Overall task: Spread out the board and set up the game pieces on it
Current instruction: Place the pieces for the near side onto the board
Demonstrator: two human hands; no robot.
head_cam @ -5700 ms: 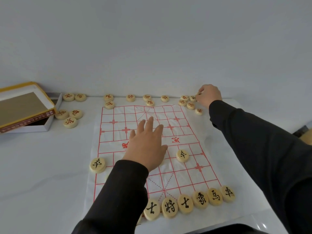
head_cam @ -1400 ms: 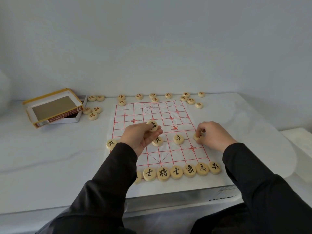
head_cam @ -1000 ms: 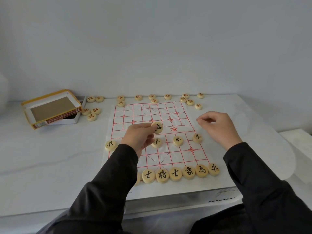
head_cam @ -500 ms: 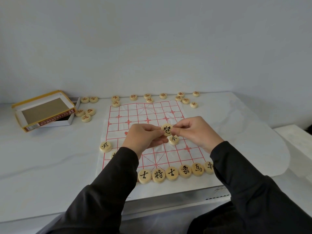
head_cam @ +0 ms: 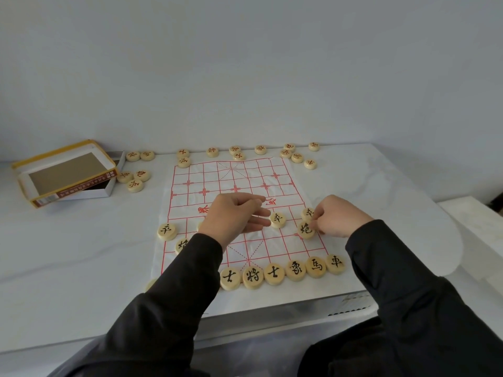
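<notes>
Six black-marked row pieces (head_cam: 274,272) lie side by side along the near edge of the board (head_cam: 245,175). The left end of the row is covered by the left sleeve (head_cam: 190,281).

Board: thin white sheet with a red grid, spread flat on the counter (head_cam: 81,254), slightly creased. Its middle is partly hidden by the hands.

Cannon piece (head_cam: 306,229): on the right side of the board, pinched at its right rim by the right hand (head_cam: 337,216). The grip is narrow, fingertips closed on the disc. Whether the disc lies fully flat cannot be told.

Right soldier piece (head_cam: 308,213): just beyond the cannon piece, half covered by the right fingers.

Middle soldier piece (head_cam: 277,219): on the board, just beside the left hand's fingertips; contact cannot be told.

Left hand (head_cam: 236,213): over the board's centre, fingers loosely curved, grip holding nothing that shows. A sliver of another disc shows at its left edge.

Left soldier piece (head_cam: 166,230): at the board's left border.

Second cannon piece (head_cam: 181,244): near left of the board, half hidden by the sleeve.

Sixteen red-marked pieces (head_cam: 212,151): loose on the counter beyond and to the left of the board, characters too small to read.

Box (head_cam: 68,172): far left, with its yellow-edged lid resting askew on the white tray.
</notes>
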